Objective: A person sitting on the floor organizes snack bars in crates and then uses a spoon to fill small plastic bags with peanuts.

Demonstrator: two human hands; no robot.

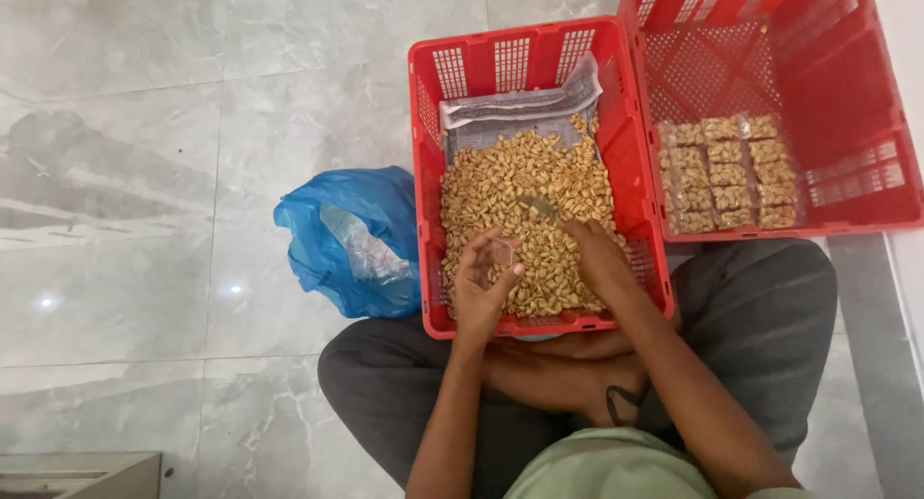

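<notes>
While the left hand (pixel 484 282) is pinching a small clear packet (pixel 500 253), I am watching for spills.
The right hand's (pixel 595 254) fingers are closing on a scoop (pixel 539 207) (nuts (pixel 520 186) could be scattering over the crate (pixel 428 172) rim).

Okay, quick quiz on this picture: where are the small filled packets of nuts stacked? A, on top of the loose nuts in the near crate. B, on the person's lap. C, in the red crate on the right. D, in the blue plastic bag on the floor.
C: the filled packets lie in neat rows on the floor of the right-hand red crate, apart from the loose nuts.
</notes>
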